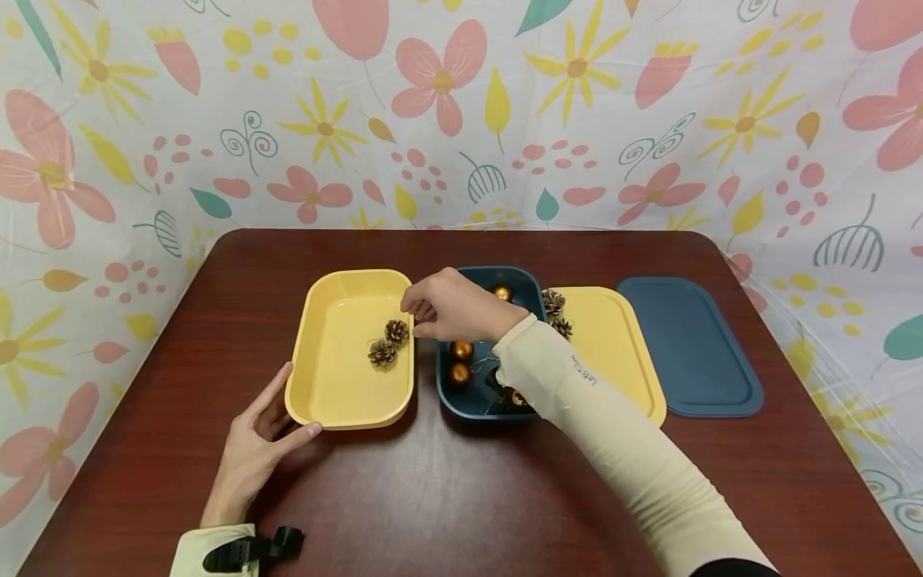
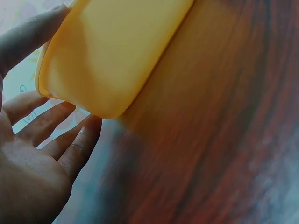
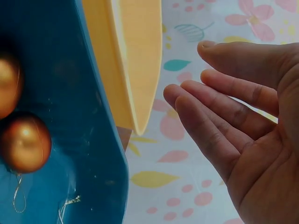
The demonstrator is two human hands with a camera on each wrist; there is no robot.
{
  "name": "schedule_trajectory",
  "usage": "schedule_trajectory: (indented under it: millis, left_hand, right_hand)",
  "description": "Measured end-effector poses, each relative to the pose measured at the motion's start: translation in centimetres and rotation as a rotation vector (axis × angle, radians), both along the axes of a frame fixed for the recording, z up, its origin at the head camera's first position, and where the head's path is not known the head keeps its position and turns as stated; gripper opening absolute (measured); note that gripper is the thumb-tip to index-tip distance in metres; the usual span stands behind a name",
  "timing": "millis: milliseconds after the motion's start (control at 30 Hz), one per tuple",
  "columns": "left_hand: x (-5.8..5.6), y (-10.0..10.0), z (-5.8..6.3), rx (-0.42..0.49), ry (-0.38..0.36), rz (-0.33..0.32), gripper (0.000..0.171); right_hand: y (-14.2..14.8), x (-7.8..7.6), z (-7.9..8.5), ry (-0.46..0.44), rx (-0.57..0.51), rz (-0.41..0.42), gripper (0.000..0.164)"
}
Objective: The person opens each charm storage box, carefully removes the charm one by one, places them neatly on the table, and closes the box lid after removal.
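A yellow box (image 1: 306, 353) stands left of centre with two pine cones (image 1: 383, 352) inside, near its right wall. My left hand (image 1: 248, 449) holds its near left corner, thumb on one side and fingers on the other. In the left wrist view those fingertips rest against the yellow wall. My right hand (image 1: 461, 304) is above the neighbouring rims of the yellow box and a dark blue box (image 1: 443, 393), thumb apart from the fingers and nothing between them. Several gold balls (image 1: 460, 374) with thin loops lie in the blue box. The right forearm hides part of it.
More pine cones (image 1: 554, 303) sit by the blue box's right wall, at the edge of a yellow lid (image 1: 606, 336). Beyond that lies a dark blue lid (image 1: 692, 344). A flower-print cloth (image 1: 447, 160) hangs behind the brown table (image 1: 404, 497).
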State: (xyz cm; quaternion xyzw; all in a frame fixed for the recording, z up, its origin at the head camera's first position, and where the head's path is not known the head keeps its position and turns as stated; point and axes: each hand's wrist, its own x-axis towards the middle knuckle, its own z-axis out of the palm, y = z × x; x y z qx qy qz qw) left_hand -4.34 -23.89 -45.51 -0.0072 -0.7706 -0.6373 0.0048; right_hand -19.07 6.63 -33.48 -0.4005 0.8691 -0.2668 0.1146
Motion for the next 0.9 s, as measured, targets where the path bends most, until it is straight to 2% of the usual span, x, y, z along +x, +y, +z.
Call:
schedule_trajectory:
  millis: [367,600,900]
  left_hand:
    - [0.2,0.0,0.2,-0.004,0.010,-0.002,0.091]
    - [0.1,0.1,0.2,0.006,0.004,0.000,0.091]
    - [0.2,0.3,0.1,0.005,0.005,0.003,0.091]
  right_hand:
    - [-1.3,0.5,-0.3,-0.028,-0.028,0.003,0.026]
    - [-2.2,0.5,-0.8,0.028,0.003,0.030,0.021]
    - [-3.4,0.4,-0.8,0.050,0.032,0.046,0.022]
